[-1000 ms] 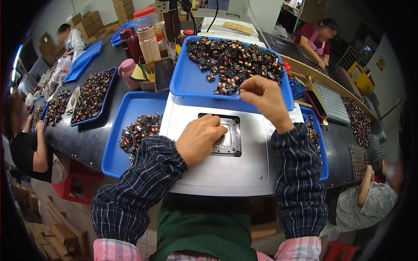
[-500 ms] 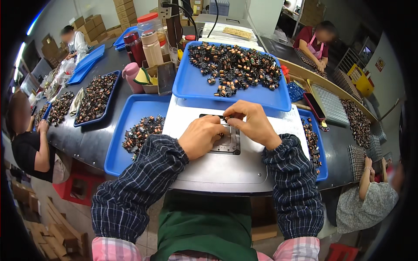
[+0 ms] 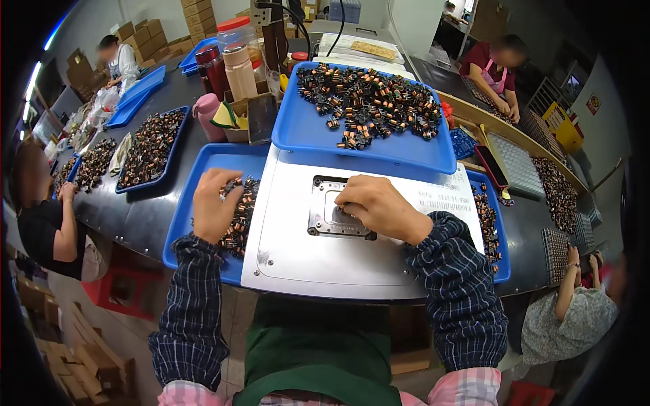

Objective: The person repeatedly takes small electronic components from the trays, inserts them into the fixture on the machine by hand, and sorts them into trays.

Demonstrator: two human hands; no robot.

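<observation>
A: Where do we have the hands?

B: Right hand (image 3: pixel 386 206) is over the metal fixture (image 3: pixel 326 215), fingers drawn in narrow, tips near its middle; we see a small dark bit (image 3: pixel 351 209) at the fingertips, can't tell if gripped or seated

A: And the left?

B: Left hand (image 3: pixel 215 206) is above the left blue tray (image 3: pixel 230 157), thumb and fingers curled with a narrow gap, motion-blurred; we can't tell if it has a part

A: Where do we see the parts?

B: Copper-wound coil parts (image 3: pixel 238 230) heaped in that tray, right beside and under the hand; we get a bigger coil pile (image 3: pixel 386 101) in the upper blue tray (image 3: pixel 305 128), beyond the fixture, and more in the right blue tray (image 3: pixel 503 267), partly hidden by the panel

A: What's the fixture set in?

B: Flat silver panel (image 3: pixel 311 271), between the left and right trays

A: Further out?

B: Left side: pink bottle (image 3: pixel 206 111), cream bottle (image 3: pixel 238 73) and dark red flask (image 3: pixel 212 71), then a far-left tray (image 3: pixel 181 139) full of coils; right side: pale grid tray (image 3: pixel 518 166); we also count a black-shirted co-worker (image 3: pixel 47 227) at left and a co-worker in a speckled top (image 3: pixel 565 328) at right
</observation>
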